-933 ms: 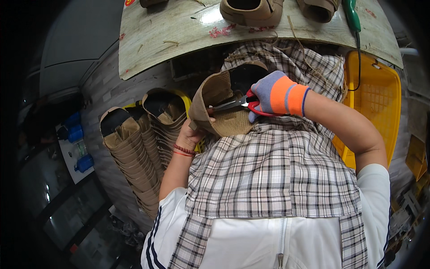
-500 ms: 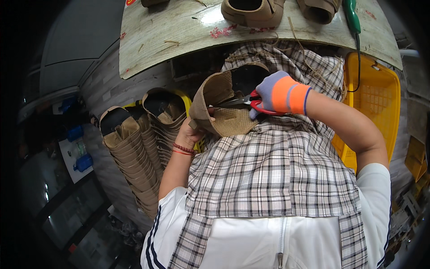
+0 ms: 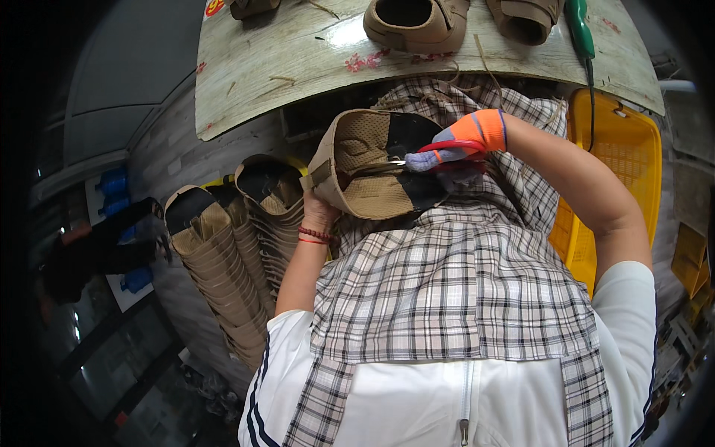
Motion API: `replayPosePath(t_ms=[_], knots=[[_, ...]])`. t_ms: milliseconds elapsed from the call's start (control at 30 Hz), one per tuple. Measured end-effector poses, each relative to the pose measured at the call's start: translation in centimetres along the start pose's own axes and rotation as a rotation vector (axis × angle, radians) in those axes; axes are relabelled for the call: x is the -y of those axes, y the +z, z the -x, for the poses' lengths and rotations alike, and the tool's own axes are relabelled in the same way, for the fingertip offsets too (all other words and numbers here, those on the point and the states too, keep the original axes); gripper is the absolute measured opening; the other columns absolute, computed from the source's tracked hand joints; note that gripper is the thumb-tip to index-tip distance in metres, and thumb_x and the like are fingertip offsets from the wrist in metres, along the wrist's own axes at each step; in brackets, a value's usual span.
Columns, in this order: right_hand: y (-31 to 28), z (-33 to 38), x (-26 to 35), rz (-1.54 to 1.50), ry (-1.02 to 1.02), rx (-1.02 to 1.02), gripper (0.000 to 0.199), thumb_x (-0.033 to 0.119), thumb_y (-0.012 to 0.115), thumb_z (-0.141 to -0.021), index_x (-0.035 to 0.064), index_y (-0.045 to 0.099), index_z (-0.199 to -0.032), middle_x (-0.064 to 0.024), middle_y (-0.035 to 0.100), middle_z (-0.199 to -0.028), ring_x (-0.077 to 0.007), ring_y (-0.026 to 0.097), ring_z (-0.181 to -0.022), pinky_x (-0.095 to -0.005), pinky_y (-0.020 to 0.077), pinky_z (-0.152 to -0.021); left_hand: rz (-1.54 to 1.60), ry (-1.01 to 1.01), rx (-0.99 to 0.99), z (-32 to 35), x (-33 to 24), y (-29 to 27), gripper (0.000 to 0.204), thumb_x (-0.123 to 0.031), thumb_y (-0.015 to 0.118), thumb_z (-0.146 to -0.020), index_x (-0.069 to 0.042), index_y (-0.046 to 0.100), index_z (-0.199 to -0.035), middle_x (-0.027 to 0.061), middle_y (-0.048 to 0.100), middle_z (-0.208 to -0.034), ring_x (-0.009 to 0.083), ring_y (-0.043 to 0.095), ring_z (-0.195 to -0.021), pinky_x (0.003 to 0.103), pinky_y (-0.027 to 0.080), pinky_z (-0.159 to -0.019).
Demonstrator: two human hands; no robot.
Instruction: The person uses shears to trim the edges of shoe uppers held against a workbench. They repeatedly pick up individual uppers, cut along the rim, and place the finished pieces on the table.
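Workshop floor, dim at left; pale wood-grain worktop [image 3: 298, 67] across the top of the head view, only view available.

On worktop: tan finished shoe [image 3: 417, 22] at centre, part of another tan shoe [image 3: 530, 18] to its right, a third piece [image 3: 253, 7] cut off at the top edge. Green-handled tool [image 3: 579, 30] lies near the right end, shaft pointing toward the person.

Tan shoe upper [image 3: 372, 167] is held in the lap area, below the worktop edge, above a plaid apron [image 3: 454, 290]. Opening faces up at the camera, mesh lining and black inner patch visible. Long axis runs roughly left-right, tilted slightly down to the right; can't tell toe from heel.

Left hand [image 3: 319, 212], bare, red bead bracelet on wrist: fingers clenched on the upper's lower-left rim from beneath, mostly hidden behind it.

Right hand [image 3: 465, 141], orange/grey work glove: fingers closed through the red handles of scissors [image 3: 428, 155]. Blades point left into the upper's opening, tips at the lining near centre. Can't tell whether blades are apart or together.

Left of the person: two rows of nested tan uppers [image 3: 223, 253], stacked in a long run down toward the floor. Yellow plastic crate [image 3: 622, 156] at right, beside the right forearm.
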State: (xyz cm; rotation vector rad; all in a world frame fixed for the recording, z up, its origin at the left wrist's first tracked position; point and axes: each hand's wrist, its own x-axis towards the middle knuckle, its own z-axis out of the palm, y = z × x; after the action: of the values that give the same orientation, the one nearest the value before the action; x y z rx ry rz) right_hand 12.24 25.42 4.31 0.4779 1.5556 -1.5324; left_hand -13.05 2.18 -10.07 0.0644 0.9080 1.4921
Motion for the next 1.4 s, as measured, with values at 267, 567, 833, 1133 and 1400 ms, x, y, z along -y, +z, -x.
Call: replayPosePath(t_ms=[267,567,833,1133,1400], knots=[[-0.2,-1.3,1.0,-0.003,-0.054,-0.011,0.105,0.093,0.033,-0.072,-0.0037,0.071,-0.083,-0.0133,0.063,-0.065,-0.0227,0.062,-0.055,-0.0364,0.0578,-0.056,0.112,-0.002,0.121,-0.7,-0.7,0.8,0.044,-0.023,0.074,-0.085,-0.005,0.064,-0.124,0.0115,0.065,-0.117,0.0248,0.063,-0.101,0.038,0.053,-0.085],[0.7,-0.7,2.6,0.042,-0.022,-0.068,0.098,0.085,0.028,-0.083,-0.0036,0.071,-0.082,-0.0057,0.052,-0.053,-0.0166,0.054,-0.044,-0.0284,0.0483,-0.046,0.1,-0.048,-0.014,-0.9,-1.1,1.2,0.047,-0.017,0.071,-0.087,-0.004,0.059,-0.13,0.0119,0.06,-0.129,0.0291,0.056,-0.118,0.047,0.047,-0.1],[0.3,-1.2,2.4,0.032,-0.029,-0.074,0.077,0.069,0.045,-0.089,-0.0025,0.07,-0.078,-0.0061,0.053,-0.052,-0.0186,0.056,-0.043,-0.031,0.0503,-0.044,-0.172,0.034,-0.031,-0.9,-1.8,1.8,0.046,-0.015,0.068,-0.088,-0.001,0.056,-0.13,0.0094,0.061,-0.129,0.0279,0.056,-0.12,0.047,0.045,-0.104],[3.0,-2.6,0.8,0.292,-0.055,-0.403,0.083,0.078,0.055,-0.079,-0.0033,0.062,-0.065,-0.0112,0.059,-0.059,-0.0251,0.058,-0.049,-0.0367,0.0508,-0.051,0.029,-0.049,-0.005,-1.8,-1.1,0.9,0.046,-0.019,0.07,-0.087,-0.006,0.058,-0.13,0.0081,0.062,-0.127,0.0285,0.057,-0.117,0.05,0.046,-0.101],[3.0,-0.5,-6.6,-0.053,-0.15,-0.049,0.048,0.05,0.058,-0.091,0.0026,0.068,-0.093,-0.0058,0.06,-0.063,-0.011,0.061,-0.058,-0.0303,0.0499,-0.052,0.089,-0.101,-0.049,-3.3,-0.4,1.1,0.036,-0.013,0.072,-0.086,-0.007,0.063,-0.12,0.0069,0.066,-0.112,0.025,0.062,-0.105,0.047,0.052,-0.09]])
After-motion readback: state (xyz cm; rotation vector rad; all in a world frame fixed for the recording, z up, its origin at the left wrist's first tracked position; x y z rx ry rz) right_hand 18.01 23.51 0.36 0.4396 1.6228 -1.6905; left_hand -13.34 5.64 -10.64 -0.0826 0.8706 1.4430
